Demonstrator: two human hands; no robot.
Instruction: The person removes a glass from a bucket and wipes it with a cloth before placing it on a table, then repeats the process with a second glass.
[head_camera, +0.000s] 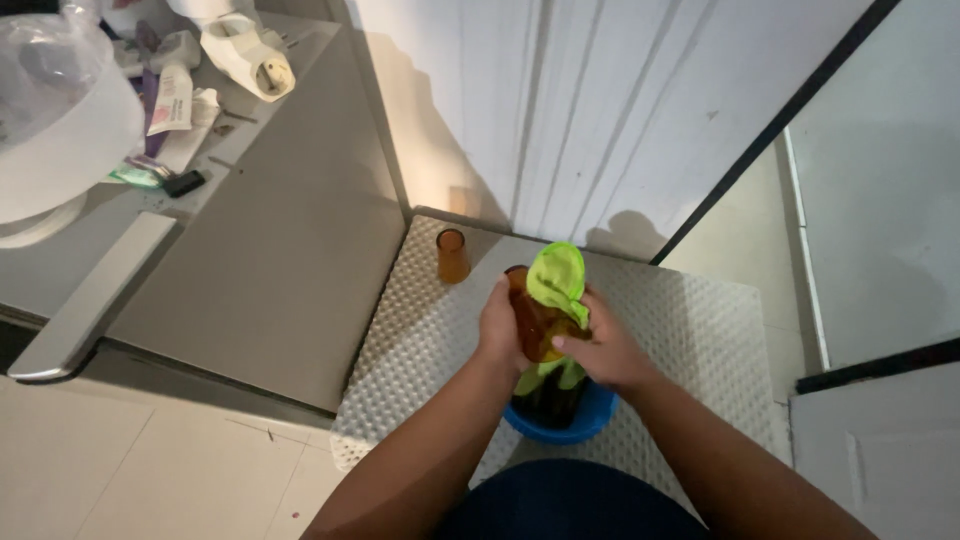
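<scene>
Gripped between both hands above a blue bowl (590, 418): an amber glass (530, 322), left hand (500, 330) wrapped round its side, right hand (605, 352) pinching a green cloth (556, 278) against its rim. At eleven o'clock from the glass, a second amber glass (451, 254), upright and apart, on a white bumpy mat (690, 330). Beyond, at ten o'clock, a grey counter (280, 240).

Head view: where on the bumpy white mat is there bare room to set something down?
On the mat, bare patches lie right of the right hand, toward the wall, and left of the left hand, below the small amber cup. The middle is crowded: both hands, amber glass, green cloth, blue bowl.
</scene>
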